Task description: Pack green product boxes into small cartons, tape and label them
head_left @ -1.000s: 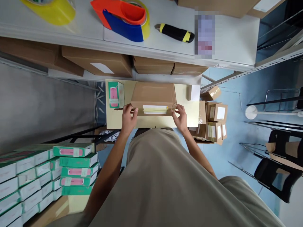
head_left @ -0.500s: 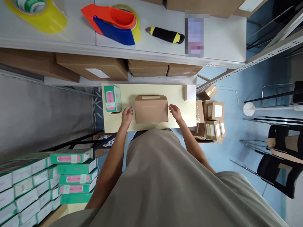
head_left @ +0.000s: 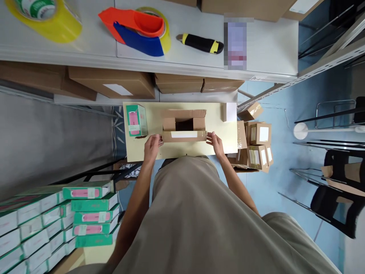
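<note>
A small brown cardboard box stands on a pale yellow board with its top flaps spread and a dark hollow inside. Its near flap carries a white label. My left hand pinches the left end of that near flap. My right hand grips the flap's right end. A green carton with a pink picture stands upright just left of the box.
A white shelf above holds a yellow tape roll, an orange-blue tape dispenser and a black-yellow utility knife. Stacked green cartons lie at lower left, small taped boxes at right, black chairs far right.
The box, lying closed a second ago, was turned on the board; now its top is open with flaps spread, and both hands have come back onto the near flap's ends.
</note>
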`<state>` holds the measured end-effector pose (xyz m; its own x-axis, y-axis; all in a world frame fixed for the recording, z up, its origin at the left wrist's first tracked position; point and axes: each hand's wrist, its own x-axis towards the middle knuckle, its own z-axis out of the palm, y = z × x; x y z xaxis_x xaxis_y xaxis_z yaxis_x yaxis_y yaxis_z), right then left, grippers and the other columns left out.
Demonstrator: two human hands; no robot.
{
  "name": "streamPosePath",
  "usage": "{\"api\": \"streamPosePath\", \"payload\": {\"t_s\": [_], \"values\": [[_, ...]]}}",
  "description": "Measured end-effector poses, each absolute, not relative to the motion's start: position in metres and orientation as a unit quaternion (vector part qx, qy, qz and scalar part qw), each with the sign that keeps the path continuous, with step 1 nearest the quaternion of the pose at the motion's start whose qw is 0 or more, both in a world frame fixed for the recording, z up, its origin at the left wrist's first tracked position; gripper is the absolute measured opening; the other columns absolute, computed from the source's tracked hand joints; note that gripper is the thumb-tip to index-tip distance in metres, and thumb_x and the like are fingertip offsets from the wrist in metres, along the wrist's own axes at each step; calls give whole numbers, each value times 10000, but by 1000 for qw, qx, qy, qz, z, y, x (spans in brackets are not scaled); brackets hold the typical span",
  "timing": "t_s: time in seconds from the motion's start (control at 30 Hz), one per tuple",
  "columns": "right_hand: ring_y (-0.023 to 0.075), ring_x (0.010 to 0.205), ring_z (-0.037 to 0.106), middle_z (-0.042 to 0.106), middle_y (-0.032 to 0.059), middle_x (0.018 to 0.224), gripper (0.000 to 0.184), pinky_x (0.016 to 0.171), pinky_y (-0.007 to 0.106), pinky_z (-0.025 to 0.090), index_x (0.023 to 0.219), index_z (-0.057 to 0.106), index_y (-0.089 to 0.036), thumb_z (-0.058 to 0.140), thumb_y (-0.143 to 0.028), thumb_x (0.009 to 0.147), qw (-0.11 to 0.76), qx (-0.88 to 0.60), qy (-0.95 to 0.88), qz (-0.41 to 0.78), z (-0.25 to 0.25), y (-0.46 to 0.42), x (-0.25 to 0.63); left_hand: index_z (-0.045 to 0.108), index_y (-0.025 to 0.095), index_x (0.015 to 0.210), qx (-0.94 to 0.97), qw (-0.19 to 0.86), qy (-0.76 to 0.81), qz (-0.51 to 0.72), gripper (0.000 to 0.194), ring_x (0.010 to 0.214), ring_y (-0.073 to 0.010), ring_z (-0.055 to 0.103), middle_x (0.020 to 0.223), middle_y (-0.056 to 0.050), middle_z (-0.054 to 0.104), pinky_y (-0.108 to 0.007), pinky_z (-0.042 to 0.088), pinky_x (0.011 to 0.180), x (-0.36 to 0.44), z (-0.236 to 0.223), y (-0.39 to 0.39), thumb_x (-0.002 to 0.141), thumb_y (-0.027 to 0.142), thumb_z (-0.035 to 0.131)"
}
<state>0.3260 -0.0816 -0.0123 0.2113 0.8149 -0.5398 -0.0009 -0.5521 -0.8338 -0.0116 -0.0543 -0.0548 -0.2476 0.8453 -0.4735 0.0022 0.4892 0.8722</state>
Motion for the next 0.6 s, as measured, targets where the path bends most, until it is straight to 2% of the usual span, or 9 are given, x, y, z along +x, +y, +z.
{"api": "streamPosePath", "payload": {"t_s": [0.1, 0.17, 0.23, 0.27, 0.33, 0.37, 0.4, 0.47, 0.6], "values": [[333, 1221, 805, 804, 218, 1342, 963, 1001, 441, 669, 1249, 773, -153, 449, -1008, 948, 307, -702, -309, 563, -17, -83, 325, 661, 222, 779, 337, 536, 691, 349, 688, 1200, -343, 781, 997, -140, 811, -457, 654, 1013, -9, -57, -63, 852, 906, 672], [314, 1209, 809, 809, 201, 1343, 923, 993, 418, 659, 1335, 738, -164, 426, -965, 999, 258, -713, -342, 555, -14, -78, 324, 688, 223, 768, 411, 519, 684, 307, 633, 1289, -364, 751, 1072, -155, 818, -483, 621, 1101, -8, -53, -66, 917, 837, 653], [327, 1224, 801, 811, 199, 1349, 901, 1032, 431, 633, 1486, 652, -158, 486, -914, 1026, 188, -734, -394, 520, -9, -71, 319, 795, 200, 1057, 511, 483, 662, 259, 531, 1407, -381, 693, 1319, -173, 792, -531, 548, 1225, -5, -47, -67, 901, 707, 775], [348, 1243, 791, 809, 210, 1349, 921, 1058, 449, 615, 1561, 592, -144, 545, -890, 1023, 143, -748, -422, 493, -6, -67, 315, 778, 194, 1290, 558, 461, 649, 235, 594, 1507, -395, 625, 1500, -191, 718, -557, 496, 1283, -1, -44, -67, 879, 619, 842], [402, 1292, 764, 781, 259, 1384, 1029, 1094, 484, 584, 1680, 455, -93, 651, -846, 1007, 52, -765, -473, 435, -2, -61, 300, 596, 219, 1637, 637, 417, 622, 182, 865, 1712, -431, 373, 1816, -210, 408, -610, 390, 1363, 9, -38, -68, 862, 443, 909], [425, 1313, 750, 749, 294, 1422, 1090, 1096, 495, 579, 1724, 382, -65, 680, -826, 1004, 12, -768, -493, 409, -1, -58, 291, 538, 244, 1699, 669, 397, 609, 154, 925, 1769, -452, 221, 1900, -190, 231, -642, 342, 1386, 16, -37, -68, 864, 369, 915], [441, 1326, 741, 707, 327, 1466, 1138, 1088, 499, 582, 1760, 308, -42, 693, -806, 1010, -20, -771, -507, 385, -1, -55, 282, 540, 266, 1706, 696, 377, 598, 127, 920, 1787, -480, 98, 1936, -159, 94, -683, 301, 1395, 23, -35, -69, 868, 314, 916], [441, 1323, 739, 623, 368, 1535, 1172, 1061, 487, 599, 1808, 163, -21, 685, -743, 1047, -55, -773, -528, 348, -1, -52, 264, 639, 270, 1628, 730, 339, 587, 81, 805, 1772, -546, -25, 1948, -118, -33, -771, 257, 1381, 34, -35, -70, 872, 260, 917], [399, 1297, 745, 594, 346, 1527, 1082, 1017, 448, 626, 1825, 10, -8, 620, -559, 1121, -64, -767, -549, 325, 1, -51, 251, 717, 202, 1525, 740, 292, 604, 50, 665, 1760, -579, -20, 1944, -141, -59, -775, 275, 1376, 43, -34, -74, 893, 264, 914]]}}
